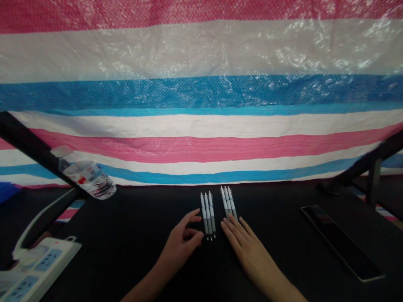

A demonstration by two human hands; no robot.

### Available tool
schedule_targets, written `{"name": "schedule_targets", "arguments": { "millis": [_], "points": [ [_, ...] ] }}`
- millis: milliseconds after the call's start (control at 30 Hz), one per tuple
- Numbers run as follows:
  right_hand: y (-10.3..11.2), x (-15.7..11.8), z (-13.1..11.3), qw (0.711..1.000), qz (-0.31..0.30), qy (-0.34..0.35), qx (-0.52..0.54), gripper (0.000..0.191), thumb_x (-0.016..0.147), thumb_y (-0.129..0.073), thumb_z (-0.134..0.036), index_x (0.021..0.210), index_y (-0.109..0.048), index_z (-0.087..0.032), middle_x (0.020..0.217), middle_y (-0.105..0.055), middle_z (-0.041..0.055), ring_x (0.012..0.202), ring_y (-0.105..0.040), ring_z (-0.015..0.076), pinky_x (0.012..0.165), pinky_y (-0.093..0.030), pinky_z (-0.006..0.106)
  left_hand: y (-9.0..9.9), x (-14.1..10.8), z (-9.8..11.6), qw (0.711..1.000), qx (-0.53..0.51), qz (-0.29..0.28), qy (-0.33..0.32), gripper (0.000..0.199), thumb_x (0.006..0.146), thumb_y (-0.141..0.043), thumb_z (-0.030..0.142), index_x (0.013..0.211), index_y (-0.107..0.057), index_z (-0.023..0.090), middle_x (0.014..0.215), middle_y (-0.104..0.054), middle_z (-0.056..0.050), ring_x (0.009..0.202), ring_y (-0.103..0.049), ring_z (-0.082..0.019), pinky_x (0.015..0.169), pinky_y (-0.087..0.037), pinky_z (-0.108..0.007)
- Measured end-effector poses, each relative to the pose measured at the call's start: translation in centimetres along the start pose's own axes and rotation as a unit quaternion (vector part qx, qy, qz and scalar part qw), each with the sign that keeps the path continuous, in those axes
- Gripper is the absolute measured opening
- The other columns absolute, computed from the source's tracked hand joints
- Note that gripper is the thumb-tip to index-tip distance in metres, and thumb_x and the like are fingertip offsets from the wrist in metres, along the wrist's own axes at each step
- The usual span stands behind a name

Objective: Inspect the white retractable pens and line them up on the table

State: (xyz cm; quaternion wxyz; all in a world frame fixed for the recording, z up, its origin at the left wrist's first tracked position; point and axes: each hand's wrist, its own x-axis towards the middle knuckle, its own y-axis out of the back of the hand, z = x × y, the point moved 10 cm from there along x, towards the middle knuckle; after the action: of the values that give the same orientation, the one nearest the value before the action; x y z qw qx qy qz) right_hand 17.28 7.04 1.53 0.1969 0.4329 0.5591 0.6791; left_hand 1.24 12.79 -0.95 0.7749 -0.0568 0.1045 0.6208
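Observation:
Two groups of white-and-grey pens lie side by side on the black table [126,235]. The left group of three pens [208,214] points its tips toward me. Just left of it is my left hand [184,235], fingers apart and curved, thumb close to the pen tips, holding nothing. My right hand [241,237] lies flat over the lower ends of the right group of three pens [228,201]. Its fingers are stretched out and cover those pens' tips.
A clear plastic bottle [90,178] leans at the back left by a black frame bar. On the near left sits a white power strip [47,264] with a cable. A dark phone [341,243] lies at right. A striped sheet [201,96] hangs behind the table.

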Motion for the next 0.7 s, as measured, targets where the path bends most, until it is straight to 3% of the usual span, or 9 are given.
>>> {"name": "schedule_targets", "arguments": {
  "millis": [200,367,467,600,700],
  "points": [
    [0.1,0.0,-0.8,0.999,0.032,0.018,-0.031,0.031,0.097,-0.047,-0.013,0.125,-0.061,-0.014,0.123,-0.069,0.0106,0.122,-0.056,0.0310,0.109,-0.034,0.058,-1.5,-3.2,-0.1,0.999,-0.051,-0.002,-0.017,0.042,0.081,-0.066,0.028,0.123,-0.063,0.024,0.117,-0.064,-0.013,0.081,-0.068,-0.021,0.065,-0.057,-0.033],
    [1.1,0.2,-1.1,0.999,0.028,0.033,-0.018,0.023,0.095,-0.054,-0.014,0.115,-0.065,-0.015,0.109,-0.072,0.0084,0.106,-0.061,0.0272,0.098,-0.046,0.046,-1.9,-4.4,0.3,0.999,-0.041,0.008,-0.033,0.034,0.082,-0.067,0.030,0.116,-0.068,0.025,0.110,-0.068,-0.010,0.081,-0.067,-0.021,0.068,-0.057,-0.031],
    [1.5,0.2,-1.6,0.998,0.020,0.054,-0.001,0.018,0.095,-0.054,-0.012,0.108,-0.066,-0.015,0.101,-0.071,0.0071,0.100,-0.061,0.0250,0.099,-0.046,0.043,-1.9,-5.1,-0.1,0.999,-0.032,0.018,-0.035,0.032,0.083,-0.066,0.032,0.114,-0.069,0.025,0.105,-0.069,-0.009,0.078,-0.067,-0.020,0.068,-0.057,-0.030],
    [3.6,0.2,-2.5,0.993,0.055,0.095,0.043,0.018,0.097,-0.050,-0.012,0.099,-0.067,-0.017,0.098,-0.071,0.0072,0.098,-0.061,0.0229,0.100,-0.046,0.046,-2.1,-5.7,-0.6,0.999,-0.030,0.022,-0.031,0.030,0.083,-0.067,0.034,0.111,-0.070,0.024,0.100,-0.070,-0.008,0.076,-0.067,-0.020,0.068,-0.057,-0.030],
    [6.1,0.1,-2.2,0.985,0.106,0.091,0.098,0.022,0.099,-0.045,-0.011,0.104,-0.066,-0.015,0.096,-0.071,0.0082,0.095,-0.062,0.0222,0.094,-0.049,0.043,-1.7,-5.8,-0.2,0.998,-0.030,0.039,-0.042,0.028,0.084,-0.065,0.036,0.109,-0.070,0.024,0.097,-0.070,-0.007,0.073,-0.067,-0.019,0.067,-0.057,-0.029]
  ]
}}
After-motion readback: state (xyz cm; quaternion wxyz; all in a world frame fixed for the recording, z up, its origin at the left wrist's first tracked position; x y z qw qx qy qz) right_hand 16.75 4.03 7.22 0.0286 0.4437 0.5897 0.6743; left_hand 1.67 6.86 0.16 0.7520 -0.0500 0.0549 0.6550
